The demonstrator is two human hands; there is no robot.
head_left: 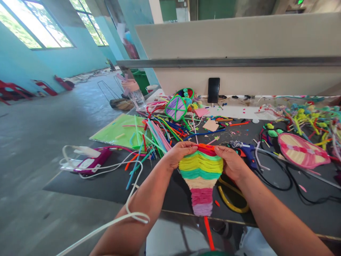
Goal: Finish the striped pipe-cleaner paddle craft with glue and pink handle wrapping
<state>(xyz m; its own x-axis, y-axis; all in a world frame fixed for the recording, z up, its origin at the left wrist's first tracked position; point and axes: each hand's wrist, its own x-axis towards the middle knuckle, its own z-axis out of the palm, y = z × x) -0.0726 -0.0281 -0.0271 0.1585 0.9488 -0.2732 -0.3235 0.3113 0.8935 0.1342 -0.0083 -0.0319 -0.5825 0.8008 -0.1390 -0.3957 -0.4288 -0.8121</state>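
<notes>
Between my two hands hangs a striped pipe-cleaner craft piece [201, 177], wide at the top and narrow at the bottom. Its bands run from red and orange through yellow, teal, cream and magenta to lilac. My left hand [183, 153] pinches its top left corner, and my right hand [231, 163] pinches the top right corner. An orange-red strip [209, 233] extends below its narrow end. Under my right forearm lies a yellow looped handle [231, 204], partly hidden. A blue glue gun [249, 156] rests just beyond my right hand.
Loose pipe cleaners [160, 135] spread left, beside a green sheet [114, 131]. A purple power strip [94, 161] trails a white cable across my left arm. A pink-and-cream oval piece [303, 151] lies right, near black cords. A phone [213, 90] and bottle [134, 94] stand behind.
</notes>
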